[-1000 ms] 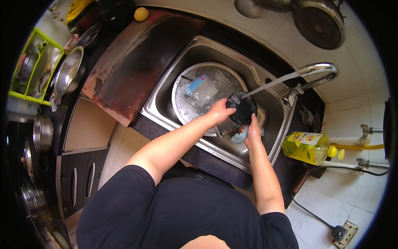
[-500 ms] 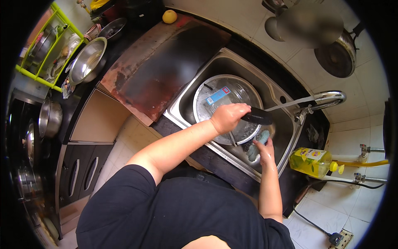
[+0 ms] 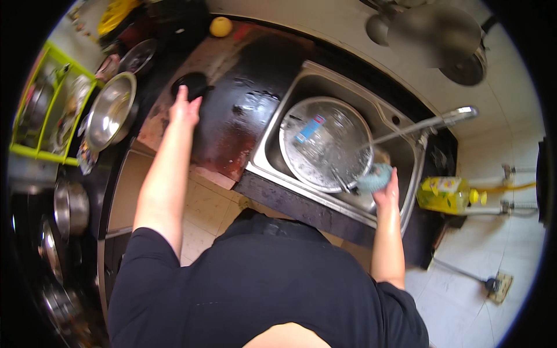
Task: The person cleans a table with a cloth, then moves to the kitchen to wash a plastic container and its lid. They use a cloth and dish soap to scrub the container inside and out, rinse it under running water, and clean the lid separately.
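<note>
My left hand (image 3: 185, 109) reaches over the board at the left, its fingers at the near edge of a black round dish (image 3: 192, 83) that looks set on or just above the board; motion blurs the grip. My right hand (image 3: 387, 191) is closed round a pale blue-green scrubbing sponge (image 3: 373, 179) at the near right rim of a wide metal basin (image 3: 290, 159). Water with a blue packet (image 3: 310, 129) and thin utensils fills the basin, which stands in the steel sink (image 3: 261, 153). A stream runs into it from the tap (image 3: 461, 114).
The wet dark board (image 3: 229, 122) lies left of the sink. A yellow bottle (image 3: 444, 194) stands on its right. At the far left are a steel bowl (image 3: 110, 113) and a green rack (image 3: 43, 152). A yellow fruit (image 3: 220, 26) sits behind the board. Pans hang on the wall.
My left hand has carried the black dish from over the sink leftward to the board. The right hand with the sponge has shifted slightly up and right, and the tap water now falls into the basin.
</note>
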### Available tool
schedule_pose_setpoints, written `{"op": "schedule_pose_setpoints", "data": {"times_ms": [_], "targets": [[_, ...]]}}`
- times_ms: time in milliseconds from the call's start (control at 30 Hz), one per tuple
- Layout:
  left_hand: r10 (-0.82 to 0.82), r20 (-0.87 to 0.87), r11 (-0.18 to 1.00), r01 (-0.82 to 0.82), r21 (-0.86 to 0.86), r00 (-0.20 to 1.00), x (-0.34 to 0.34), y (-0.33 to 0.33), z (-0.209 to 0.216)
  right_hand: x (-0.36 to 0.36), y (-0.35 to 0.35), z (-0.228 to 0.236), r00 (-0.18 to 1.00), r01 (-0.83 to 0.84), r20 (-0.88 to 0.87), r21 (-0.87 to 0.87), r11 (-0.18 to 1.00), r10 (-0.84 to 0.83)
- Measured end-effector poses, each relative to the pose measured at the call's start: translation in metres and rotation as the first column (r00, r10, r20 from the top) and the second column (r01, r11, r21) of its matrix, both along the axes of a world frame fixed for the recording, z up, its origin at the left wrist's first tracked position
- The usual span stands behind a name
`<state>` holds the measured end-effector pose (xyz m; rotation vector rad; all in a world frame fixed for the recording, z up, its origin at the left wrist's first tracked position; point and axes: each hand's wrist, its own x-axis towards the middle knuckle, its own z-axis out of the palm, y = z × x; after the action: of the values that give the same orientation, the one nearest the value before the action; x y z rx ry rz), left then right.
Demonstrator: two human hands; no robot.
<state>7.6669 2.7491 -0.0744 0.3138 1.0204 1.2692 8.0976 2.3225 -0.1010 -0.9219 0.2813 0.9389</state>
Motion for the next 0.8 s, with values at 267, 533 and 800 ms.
{"op": "schedule_pose_setpoints", "data": {"times_ms": [267, 533, 800], "targets": [[-0.639, -0.31, 0.68, 0.705, 0.2, 0.704, 0.124, -0.184, 0.039, -0.072, 0.071, 0.04, 0.922, 0.335, -0.24, 0.097, 0.937, -0.305], [-0.899, 0.147, 0.436, 0.871, 0.225, 0.412, 0.246, -0.255, 0.036, -0.128, 0.092, 0.073, 0.985, -0.041, 0.171, 0.077, 0.996, 0.028], [-0.352, -0.91, -0.187, 0.936, 0.297, 0.218, 0.295, -0.283, 0.053, -0.047, 0.01, 0.068, 0.639, -0.766, 0.139, 0.194, 0.612, 0.756]]}}
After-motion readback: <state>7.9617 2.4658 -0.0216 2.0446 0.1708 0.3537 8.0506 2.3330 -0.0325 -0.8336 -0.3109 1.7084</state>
